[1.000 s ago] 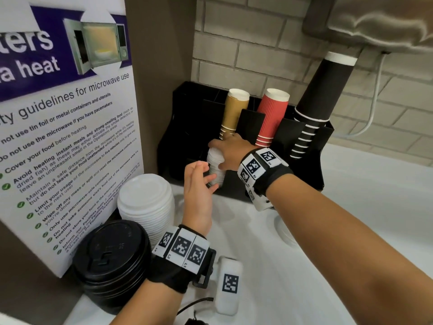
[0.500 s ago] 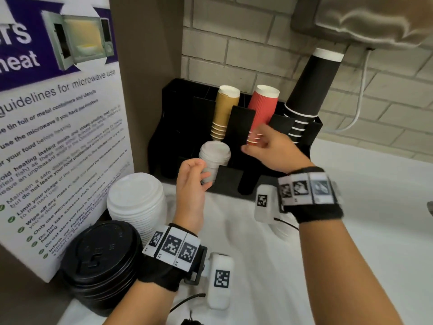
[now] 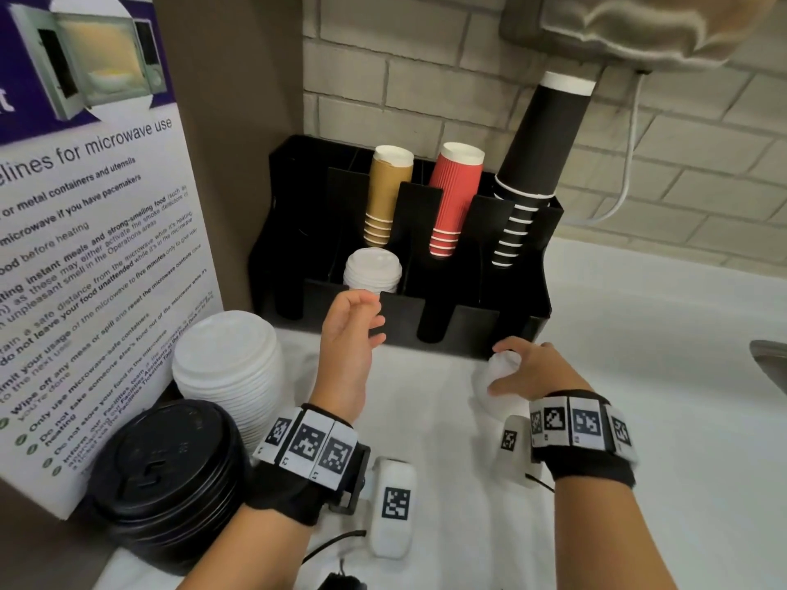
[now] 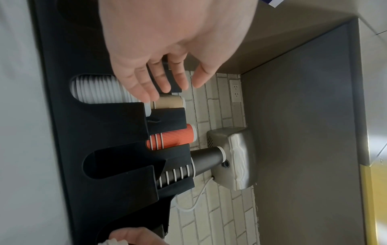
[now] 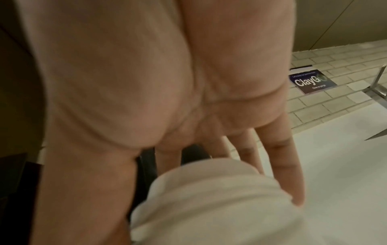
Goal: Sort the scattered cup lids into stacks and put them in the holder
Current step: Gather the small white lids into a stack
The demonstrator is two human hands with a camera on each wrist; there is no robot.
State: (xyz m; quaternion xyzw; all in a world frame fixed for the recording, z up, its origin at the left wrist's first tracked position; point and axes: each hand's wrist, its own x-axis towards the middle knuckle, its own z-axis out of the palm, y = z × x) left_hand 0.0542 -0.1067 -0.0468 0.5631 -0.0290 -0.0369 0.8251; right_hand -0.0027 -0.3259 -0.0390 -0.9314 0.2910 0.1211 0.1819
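Observation:
The black holder (image 3: 468,334) stands against the brick wall. A stack of small white lids (image 3: 372,270) (image 4: 98,89) sits in its front slot. My left hand (image 3: 374,319) (image 4: 167,91) hovers just in front of that slot, fingers relaxed and holding nothing. On the white counter right of it, my right hand (image 3: 500,370) grips a second stack of small white lids (image 3: 485,383) (image 5: 209,199), thumb on one side and fingers on the other. A stack of large white lids (image 3: 230,368) and a stack of black lids (image 3: 166,474) stand at the left.
Tan cups (image 3: 385,193), red cups (image 3: 453,198) and tall black cups (image 3: 536,163) fill the holder's rear slots. A microwave guidelines sign (image 3: 93,249) leans at the left. A steel appliance (image 3: 639,27) hangs above. A sink edge (image 3: 768,364) shows at far right.
My right hand left the holder, dropped to the counter on the right and took hold of a second small white lid stack. My left hand let go of the stack in the slot and drew back.

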